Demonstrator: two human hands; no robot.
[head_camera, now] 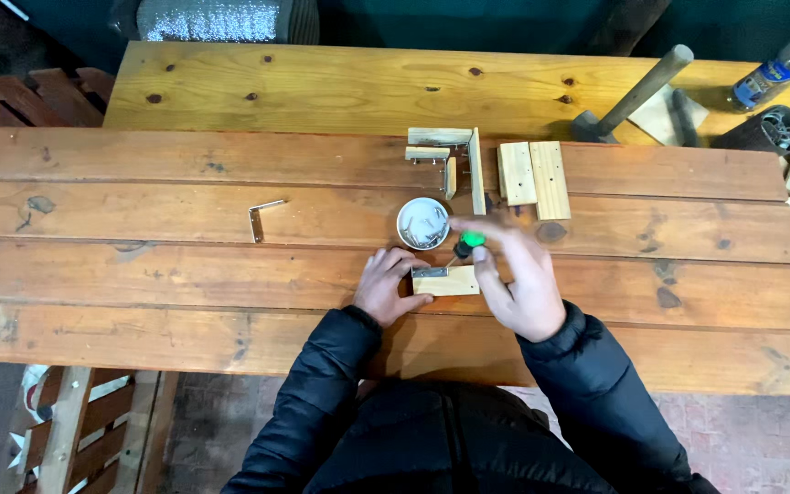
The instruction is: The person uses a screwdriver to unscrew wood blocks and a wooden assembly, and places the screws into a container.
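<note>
Landmark is the small wood block (447, 281), lying on the plank workbench (139, 265) close to its near edge, right in front of the person. Left hand (386, 285) is pressed against the block's left end, fingers curled around it and clamping it, probably to stop it sliding. A metal corner bracket (430, 272) sits on the block's top left edge, touching it. Right hand (516, 274) is at the block's right end and just beyond it, closed around a green-handled screwdriver (464, 245); the handle sticks out of the fist and the shaft slants down toward the bracket, which looks like lining up on a screw, though the tip is too small and blurred to confirm contact. Just past the block sits a small white bowl of screws (422, 223), kept within easy reach of both hands. Farther past it, a part-built frame of wooden strips (454, 155), with two flat wood pieces (533, 178) lying side by side to its right. Well left of the block, a spare angle bracket (262, 218) lies alone. Far beyond and right of the block, a mallet (633, 96) rests on the lighter board, with a plastic bottle (784, 69) near that corner.
</note>
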